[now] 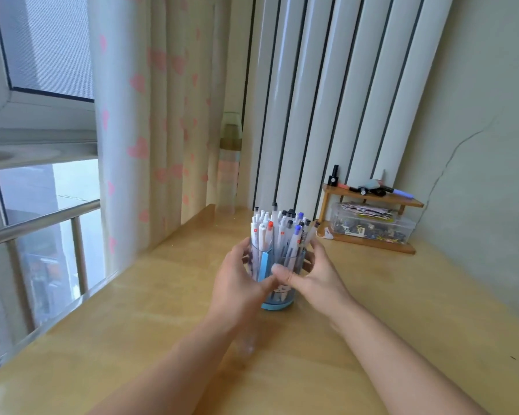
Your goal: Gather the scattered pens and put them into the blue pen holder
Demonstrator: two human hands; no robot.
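Note:
A see-through blue pen holder stands upright on the wooden desk, in the middle of the view. Several pens with white barrels and black, blue and red caps stand packed inside it, tips up. My left hand wraps the holder's left side. My right hand grips its right side, thumb across the front. Both hands hide much of the holder's wall. No loose pens show on the desk.
A small wooden shelf at the back right carries markers on top and a clear plastic box of small items below. A tall bottle stands by the heart-print curtain. The window and its railing run along the left.

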